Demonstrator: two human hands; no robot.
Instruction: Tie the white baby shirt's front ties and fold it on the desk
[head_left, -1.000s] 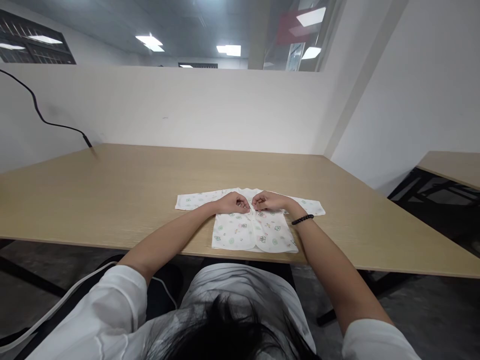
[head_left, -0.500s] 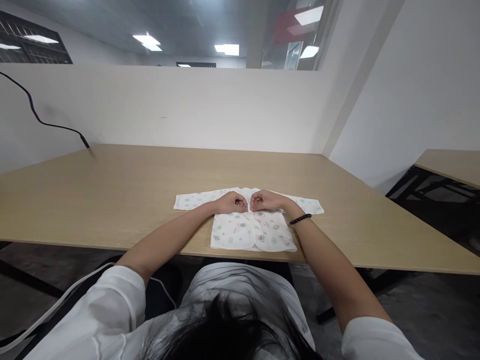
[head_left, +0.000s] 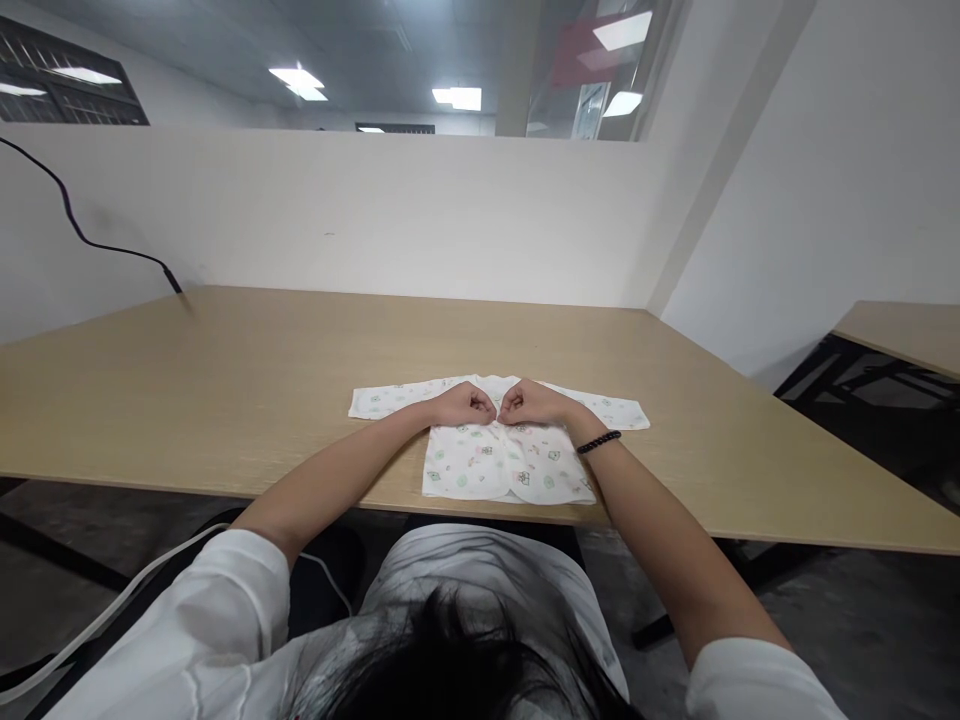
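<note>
A printed baby shirt (head_left: 469, 465), open-fronted and long-sleeved, lies flat on the surface (head_left: 420, 335), directly under the fingers. Its neckline is just beyond them; the lower body, with small green and pink figures, spreads from them toward the wearer, its hem near the surface's close edge. That placing probably keeps the cloth within easy reach and steady.

The left hand (head_left: 465, 403) and the right hand (head_left: 532, 402) rest on the upper front, facing each other. The fingers of both are curled and narrowed to a pinch on the cloth at the front opening, tips nearly meeting — seemingly so that the two front edges are held side by side. Whether a fastener sits between them is too small to tell.

One sleeve (head_left: 379, 400) stretches out past the left fingers, the other (head_left: 622, 411) past the right, both apparently laid aside to leave the middle flat. A dark beaded bracelet (head_left: 599, 441) circles the right wrist, behind the fingers.

Farther out, a black cable (head_left: 112, 249) hangs well beyond the fingers to the left, a pale partition (head_left: 420, 215) stands straight ahead of them, and another table (head_left: 907, 335) is far to their right.
</note>
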